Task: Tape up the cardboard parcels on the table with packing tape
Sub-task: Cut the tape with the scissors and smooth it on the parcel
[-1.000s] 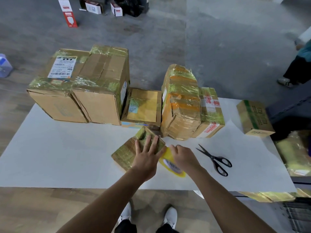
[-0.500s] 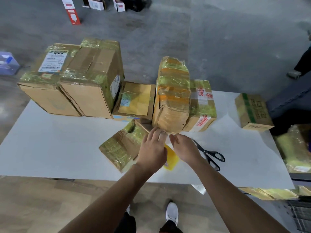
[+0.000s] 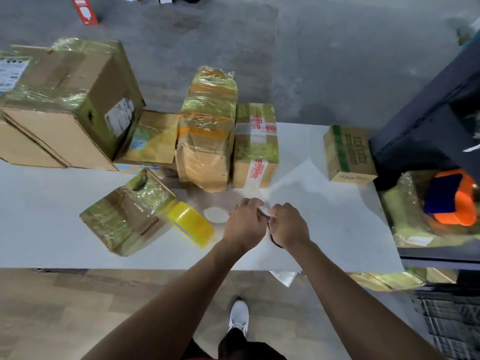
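Observation:
A small tape-wrapped cardboard parcel (image 3: 127, 211) lies tilted on the white table (image 3: 46, 224), left of my hands. The yellow tape roll (image 3: 191, 224) rests against its right side, with nobody holding it. My left hand (image 3: 245, 224) has curled fingers that pinch what looks like a clear strip of tape running from the roll. Touching it on the right, my right hand (image 3: 287, 226) grips the black-handled scissors (image 3: 272, 239); only a bit of handle and blade shows.
Taped parcels stand along the far edge: a big box (image 3: 65, 105), a flat one (image 3: 153, 141), a tall bundle (image 3: 207, 131), a red-printed box (image 3: 255, 146), a green-striped box (image 3: 349, 154). A dark rack (image 3: 428, 131) with an orange-blue object (image 3: 452, 198) lies right.
Both hands left the small parcel and the tape roll and moved right. The scissors are gone from the table and sit in my right hand. The roll now lies beside the parcel.

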`<state>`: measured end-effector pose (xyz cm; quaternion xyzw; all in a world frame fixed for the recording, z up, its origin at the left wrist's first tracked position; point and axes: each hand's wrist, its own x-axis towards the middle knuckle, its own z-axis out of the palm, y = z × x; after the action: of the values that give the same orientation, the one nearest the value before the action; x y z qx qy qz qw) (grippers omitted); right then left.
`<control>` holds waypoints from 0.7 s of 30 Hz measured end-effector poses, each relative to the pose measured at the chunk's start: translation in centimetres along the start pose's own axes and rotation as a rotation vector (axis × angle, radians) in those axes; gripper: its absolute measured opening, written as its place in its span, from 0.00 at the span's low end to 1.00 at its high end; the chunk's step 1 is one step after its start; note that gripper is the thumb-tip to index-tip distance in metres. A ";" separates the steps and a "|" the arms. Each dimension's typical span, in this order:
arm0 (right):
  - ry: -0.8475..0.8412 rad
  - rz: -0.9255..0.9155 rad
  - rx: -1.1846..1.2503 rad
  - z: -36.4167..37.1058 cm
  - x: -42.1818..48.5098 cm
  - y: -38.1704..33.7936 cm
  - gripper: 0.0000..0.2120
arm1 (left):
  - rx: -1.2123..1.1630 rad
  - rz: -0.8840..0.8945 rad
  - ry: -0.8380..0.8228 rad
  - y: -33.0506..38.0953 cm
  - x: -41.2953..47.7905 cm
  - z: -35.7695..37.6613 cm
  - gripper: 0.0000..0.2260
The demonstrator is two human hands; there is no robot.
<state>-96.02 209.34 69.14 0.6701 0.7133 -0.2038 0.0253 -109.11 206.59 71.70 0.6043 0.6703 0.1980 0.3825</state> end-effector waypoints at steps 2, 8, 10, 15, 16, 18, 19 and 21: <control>-0.075 0.019 -0.103 0.6 -0.3 1.9 0.15 | -0.025 -0.046 -0.006 0.2 0.3 1.0 0.15; -0.163 -0.036 -0.197 2.3 -0.3 3.5 0.27 | -0.059 -0.098 0.014 0.3 0.2 2.4 0.13; -0.137 -0.076 -0.153 2.5 -0.3 3.2 0.29 | -0.099 -0.091 0.079 0.6 -0.3 2.0 0.13; -0.180 -0.208 -0.099 2.4 -0.1 2.8 0.16 | -0.158 -0.117 0.303 0.3 -0.9 0.6 0.10; -0.197 -0.234 -0.033 2.1 -0.1 2.7 0.14 | -0.197 -0.135 0.369 0.0 -1.1 0.2 0.10; -0.227 -0.298 0.114 1.4 -0.2 2.3 0.13 | -0.254 -0.159 0.486 -0.7 -1.5 -0.8 0.10; -0.244 -0.327 0.172 1.1 -0.2 2.0 0.13 | -0.266 -0.166 0.533 -1.0 -1.7 -1.4 0.11; -0.284 -0.357 0.261 0.4 0.0 1.0 0.14 | -0.284 -0.191 0.626 -1.8 -2.3 -2.8 0.11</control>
<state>-95.20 209.25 68.51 0.4958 0.7771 -0.3876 0.0021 -112.49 204.57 72.79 0.3899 0.7743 0.4282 0.2552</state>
